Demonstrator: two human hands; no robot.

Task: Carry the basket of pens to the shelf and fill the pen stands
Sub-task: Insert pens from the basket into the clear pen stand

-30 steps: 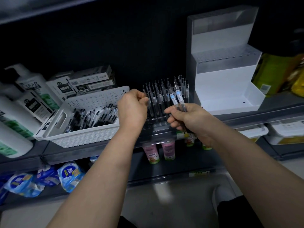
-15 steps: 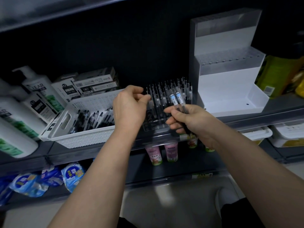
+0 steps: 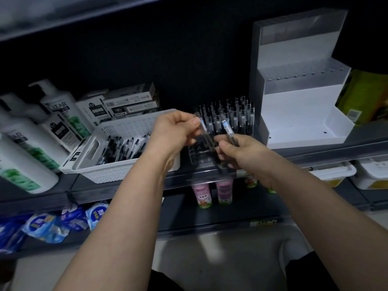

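Note:
A white perforated basket (image 3: 117,171) with several dark pens (image 3: 123,147) stands on the grey shelf (image 3: 126,185). To its right a clear pen stand (image 3: 228,116) holds several upright pens in its back rows; its front holes (image 3: 197,152) show bare. My left hand (image 3: 174,133) pinches one pen (image 3: 204,133) by its upper end, just in front of the stand. My right hand (image 3: 237,152) grips a small bunch of pens (image 3: 227,129) with blue-labelled tops, right beside it. The two hands nearly touch.
A tall white tiered pen stand (image 3: 298,114) stands to the right, with no pens showing. Pen boxes (image 3: 126,103) and white shampoo bottles (image 3: 42,131) crowd the shelf's left. Pink bottles (image 3: 212,194), blue packets (image 3: 63,223) and white tubs (image 3: 336,171) sit on lower shelves.
My left hand came from the stand to my right hand and now pinches one pen from the bunch there. My right hand stayed in place.

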